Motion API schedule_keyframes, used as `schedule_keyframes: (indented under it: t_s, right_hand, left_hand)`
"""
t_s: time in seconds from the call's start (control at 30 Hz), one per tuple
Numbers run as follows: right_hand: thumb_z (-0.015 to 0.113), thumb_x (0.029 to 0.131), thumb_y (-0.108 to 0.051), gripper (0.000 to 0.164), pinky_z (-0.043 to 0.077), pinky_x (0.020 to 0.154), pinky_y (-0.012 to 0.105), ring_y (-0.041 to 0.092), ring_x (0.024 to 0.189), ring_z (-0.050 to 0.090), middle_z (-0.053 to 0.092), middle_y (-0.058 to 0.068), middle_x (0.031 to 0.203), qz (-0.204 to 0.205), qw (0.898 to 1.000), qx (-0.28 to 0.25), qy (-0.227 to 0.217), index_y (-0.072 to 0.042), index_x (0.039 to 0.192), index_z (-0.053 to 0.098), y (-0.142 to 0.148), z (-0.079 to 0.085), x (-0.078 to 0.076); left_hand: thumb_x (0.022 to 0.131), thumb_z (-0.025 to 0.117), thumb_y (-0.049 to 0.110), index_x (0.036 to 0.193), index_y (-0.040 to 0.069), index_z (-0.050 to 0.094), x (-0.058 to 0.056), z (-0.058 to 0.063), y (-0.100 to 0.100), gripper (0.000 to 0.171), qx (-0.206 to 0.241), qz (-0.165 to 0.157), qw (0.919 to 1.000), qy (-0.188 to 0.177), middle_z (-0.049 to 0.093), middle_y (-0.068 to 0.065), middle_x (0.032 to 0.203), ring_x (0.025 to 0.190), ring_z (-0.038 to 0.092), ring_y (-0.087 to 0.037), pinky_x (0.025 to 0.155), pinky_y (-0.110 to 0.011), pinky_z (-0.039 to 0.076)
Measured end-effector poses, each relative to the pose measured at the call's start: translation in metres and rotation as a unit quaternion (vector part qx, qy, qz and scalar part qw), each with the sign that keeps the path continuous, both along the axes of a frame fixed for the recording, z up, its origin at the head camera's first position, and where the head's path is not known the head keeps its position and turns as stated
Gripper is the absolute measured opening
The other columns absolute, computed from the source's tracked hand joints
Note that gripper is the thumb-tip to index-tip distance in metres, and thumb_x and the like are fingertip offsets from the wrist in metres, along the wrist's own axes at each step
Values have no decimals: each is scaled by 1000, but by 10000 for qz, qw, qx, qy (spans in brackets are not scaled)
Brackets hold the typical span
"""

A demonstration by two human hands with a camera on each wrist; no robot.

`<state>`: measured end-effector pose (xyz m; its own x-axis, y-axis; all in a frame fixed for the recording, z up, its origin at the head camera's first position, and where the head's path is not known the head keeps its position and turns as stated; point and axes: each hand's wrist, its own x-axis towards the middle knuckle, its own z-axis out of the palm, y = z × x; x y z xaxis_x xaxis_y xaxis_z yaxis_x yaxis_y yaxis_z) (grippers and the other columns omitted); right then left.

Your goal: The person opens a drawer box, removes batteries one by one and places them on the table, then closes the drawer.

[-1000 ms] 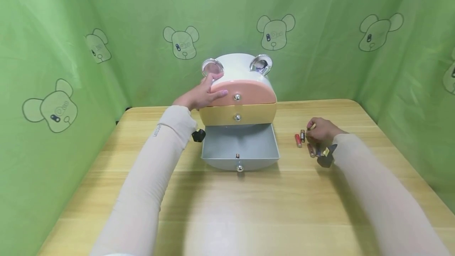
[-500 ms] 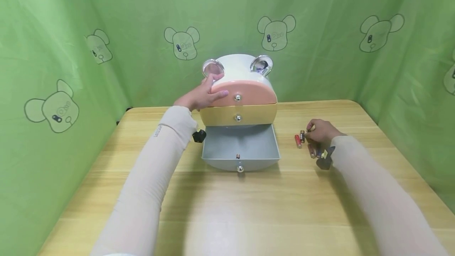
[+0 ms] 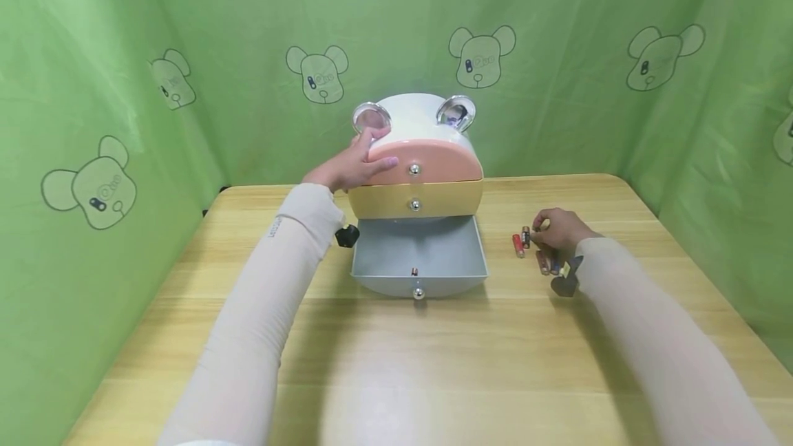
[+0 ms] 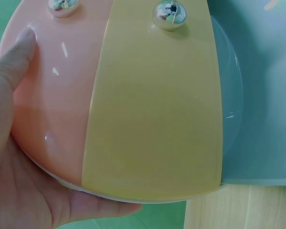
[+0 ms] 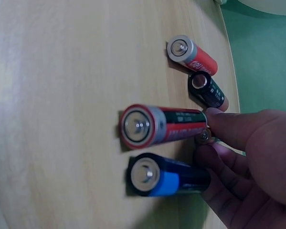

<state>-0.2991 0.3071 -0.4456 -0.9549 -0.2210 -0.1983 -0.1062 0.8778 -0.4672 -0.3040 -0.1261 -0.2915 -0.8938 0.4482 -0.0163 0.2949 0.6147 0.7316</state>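
Observation:
My left hand [image 3: 350,165] grips the upper left side of a bear-eared drawer cabinet [image 3: 411,115], with the thumb on the pink drawer front [image 4: 61,90]. Below the closed pink and yellow drawers, the grey-blue drawer [image 3: 396,246] is pulled out. One small battery [image 3: 414,272] is visible inside it, near the front wall. To the right, my right hand [image 3: 562,229] pinches a battery [image 5: 205,137], mostly hidden by fingers and another battery. Around it lie a red battery [image 5: 200,59], a black battery [image 5: 208,90], a red-and-black battery [image 5: 166,125] and a blue-and-black battery [image 5: 169,176].
The cabinet stands toward the back of a wooden table [image 3: 384,363]. Green curtains [image 3: 396,12] with bear-head outlines enclose the back and sides. Silver knobs, including the lowest knob [image 3: 418,293], stick out from the drawer fronts.
Very little differs. The right hand stays among the batteries, with only a slight shift of the fingers and wrist. The left hand and the drawers hold still.

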Motion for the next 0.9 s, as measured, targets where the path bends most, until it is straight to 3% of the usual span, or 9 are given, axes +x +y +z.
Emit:
schedule_keyframes:
  t_s: [0.33, 0.57, 0.73, 0.9]
  right_hand:
    - [64, 92, -21, 22, 45, 74, 46, 26, 73, 55, 61, 10, 79, 81, 9999, 89, 105, -1, 100, 61, 0, 3, 2]
    - [60, 94, -19, 26, 47, 77, 49, 26, 75, 58, 63, 9, 79, 83, 9999, 67, 32, 3, 109, 59, 0, 8, 5]
    - [55, 97, -21, 30, 49, 75, 46, 28, 79, 60, 64, 14, 86, -145, 9994, -253, 212, 3, 114, 57, -2, 13, 4]
    - [54, 99, -23, 26, 49, 64, 36, 31, 76, 61, 64, 18, 86, -119, 9954, -863, 397, 2, 107, 60, -10, 21, 3]
  left_hand:
    - [95, 56, 48, 154, 24, 11, 1, 1, 1, 77, -41, -20, 10000, 50, 6, -1, 161, 146, 9, -26, 116, -48, 14]
    - [95, 57, 46, 153, 23, 12, 1, 0, 1, 77, -13, -42, 10000, 80, 6, -3, 161, 146, 8, -26, 117, -49, 13]
    - [95, 57, 47, 154, 25, 12, 1, 0, 1, 77, -1, -6, 10000, 38, 6, -2, 161, 146, 9, -26, 116, -48, 14]
    - [95, 57, 47, 154, 26, 12, 1, 0, 1, 77, 18, 13, 10000, 9, 5, -3, 161, 146, 9, -26, 116, -49, 14]
